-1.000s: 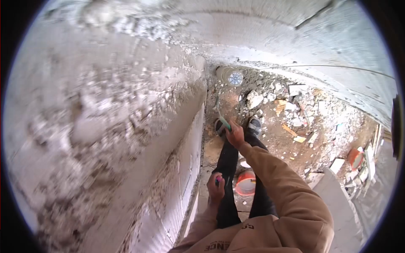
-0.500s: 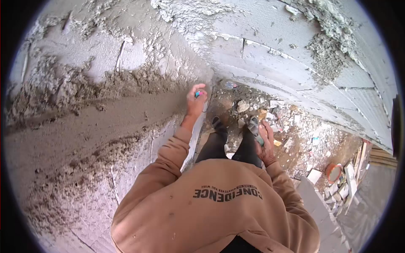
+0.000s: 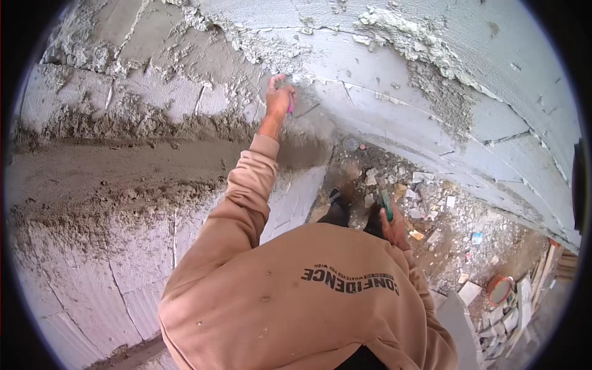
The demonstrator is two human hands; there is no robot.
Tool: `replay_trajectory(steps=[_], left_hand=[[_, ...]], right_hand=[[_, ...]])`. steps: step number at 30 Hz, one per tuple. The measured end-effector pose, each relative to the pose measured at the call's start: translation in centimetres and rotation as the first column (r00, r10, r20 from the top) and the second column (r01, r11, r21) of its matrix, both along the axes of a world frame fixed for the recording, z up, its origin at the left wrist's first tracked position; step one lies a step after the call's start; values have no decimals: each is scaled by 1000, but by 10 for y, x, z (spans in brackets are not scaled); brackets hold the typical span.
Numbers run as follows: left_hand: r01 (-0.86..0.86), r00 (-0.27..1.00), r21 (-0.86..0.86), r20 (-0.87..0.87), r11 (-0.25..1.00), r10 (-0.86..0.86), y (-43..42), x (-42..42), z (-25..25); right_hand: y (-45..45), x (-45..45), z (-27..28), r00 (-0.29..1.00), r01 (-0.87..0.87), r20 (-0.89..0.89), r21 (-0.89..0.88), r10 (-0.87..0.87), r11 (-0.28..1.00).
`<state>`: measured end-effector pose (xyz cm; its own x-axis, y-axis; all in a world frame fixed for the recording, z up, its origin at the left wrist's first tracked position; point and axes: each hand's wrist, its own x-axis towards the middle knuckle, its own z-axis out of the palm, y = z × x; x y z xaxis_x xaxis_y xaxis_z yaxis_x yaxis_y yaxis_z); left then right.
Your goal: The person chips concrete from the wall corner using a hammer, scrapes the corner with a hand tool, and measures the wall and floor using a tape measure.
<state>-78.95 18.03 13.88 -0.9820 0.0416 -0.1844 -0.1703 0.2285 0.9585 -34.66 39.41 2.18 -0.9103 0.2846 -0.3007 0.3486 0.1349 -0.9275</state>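
Note:
My left hand (image 3: 280, 98) is raised against the rough wall near the inside corner, its fingers closed around a small tool with a pink handle (image 3: 290, 106). A thin dark edge runs from it along the wall; whether that is a blade or its shadow I cannot make out. Beside it lies wet grey mortar (image 3: 185, 157), spread in a broad band over the pale block wall. Low by my legs, my right hand (image 3: 394, 228) grips a green tool (image 3: 385, 205), whose far end is hard to make out.
The pale block wall (image 3: 376, 68) on the right carries lumps of mortar. Broken rubble (image 3: 425, 203) covers the ground around my feet. Further right are an orange round container (image 3: 498, 290), planks (image 3: 538, 274) and broken slabs (image 3: 512, 317). A grey panel (image 3: 459, 327) stands near my right side.
My left hand has moved up and slightly left, further onto the wall near the corner. The right hand, with the green tool, has shifted a little. The view has turned and moved.

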Motion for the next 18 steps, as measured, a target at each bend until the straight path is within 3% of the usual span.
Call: replay_trajectory(steps=[4, 5, 8, 9, 12, 15, 18], left_hand=[[-56, 997, -1, -58, 998, 56, -2, -13, -14], [-61, 994, -1, -91, 998, 60, -6, -19, -22], [-150, 976, -108, -175, 983, 130, 1, -15, -12], [-183, 966, -128, -210, 975, 153, 1, -15, -14], [-190, 961, -156, -230, 969, 151, 6, -10, -7], [-215, 929, -207, -343, 955, 135, -3, -23, -24], [-213, 941, -148, -297, 966, 162, 4, -14, -6]], right_hand=[[30, 34, -15, 988, -22, 156, 57, 12, 998], [31, 50, -43, 998, 30, 43, 169, -37, 985], [44, 88, -91, 987, 39, 131, 346, -90, 938], [49, 92, -87, 971, 80, 207, 201, -122, 976], [60, 128, -146, 927, 87, 345, 182, -146, 979], [70, 167, -197, 911, 62, 371, 305, -178, 950], [78, 225, -267, 919, 34, 361, 325, -157, 945]])
